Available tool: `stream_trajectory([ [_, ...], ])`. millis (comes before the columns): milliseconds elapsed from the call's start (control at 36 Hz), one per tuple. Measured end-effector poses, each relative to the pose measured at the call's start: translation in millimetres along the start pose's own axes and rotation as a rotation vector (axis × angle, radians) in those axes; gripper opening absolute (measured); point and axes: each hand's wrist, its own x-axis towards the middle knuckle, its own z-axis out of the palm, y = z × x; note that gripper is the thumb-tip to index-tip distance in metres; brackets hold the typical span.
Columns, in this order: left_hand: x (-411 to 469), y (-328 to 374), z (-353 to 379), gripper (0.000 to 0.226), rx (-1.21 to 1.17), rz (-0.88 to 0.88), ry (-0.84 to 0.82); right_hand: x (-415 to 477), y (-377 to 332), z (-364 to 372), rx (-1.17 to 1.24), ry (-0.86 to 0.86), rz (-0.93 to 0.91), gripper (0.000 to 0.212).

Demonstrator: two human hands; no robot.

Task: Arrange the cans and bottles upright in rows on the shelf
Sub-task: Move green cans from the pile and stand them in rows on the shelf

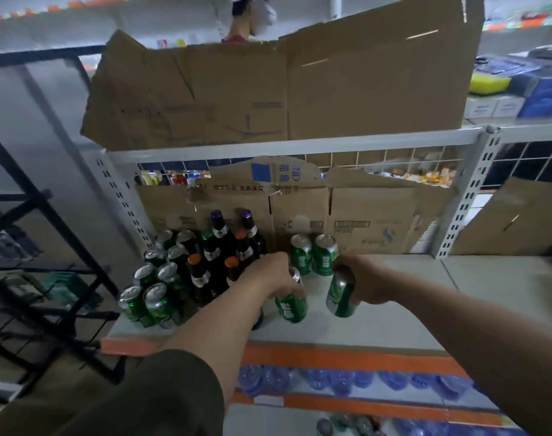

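Reaching over the white shelf, the person has a green can in each hand. The left hand is clamped from above on one green can, which stands upright with its base on the shelf just in front of the middle of the board. The right hand is wrapped around the upper part of a second green can, which is tilted, its top leaning toward the back; whether its base touches the shelf cannot be told. The two hands are close together but apart, each closed on its own can. Just behind them, two more green cans stand upright side by side, touching or nearly so, near the cardboard boxes that line the back of the shelf. To the left, a cluster of dark glass bottles stands upright in rows, some with purple caps and some with orange caps, and further left again a group of green cans with silver tops stands in two rows running from the front edge to the back. A large flattened cardboard sheet rests on the upper shelf. Below the orange shelf edge, the tops of clear water bottles show in a blurred row. A dark metal rack stands at the far left.
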Motion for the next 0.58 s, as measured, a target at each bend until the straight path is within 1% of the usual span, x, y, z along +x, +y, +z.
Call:
stream_trajectory([
  [139,22,0,19,0.062,0.009,-0.010,-0.007,12,7,11,0.065,0.025,0.079,0.047],
  [278,37,3,29,0.050,-0.010,-0.018,-0.018,26,8,16,0.077,0.059,0.208,0.051],
  [361,49,5,34,0.058,-0.015,-0.033,-0.036,34,8,21,0.074,0.084,0.245,0.054],
  [472,63,3,40,0.070,0.002,-0.041,-0.042,42,10,24,0.094,0.058,0.268,0.052],
  [583,62,8,36,0.073,-0.027,-0.045,-0.028,48,14,24,0.094,0.035,0.294,0.054],
])
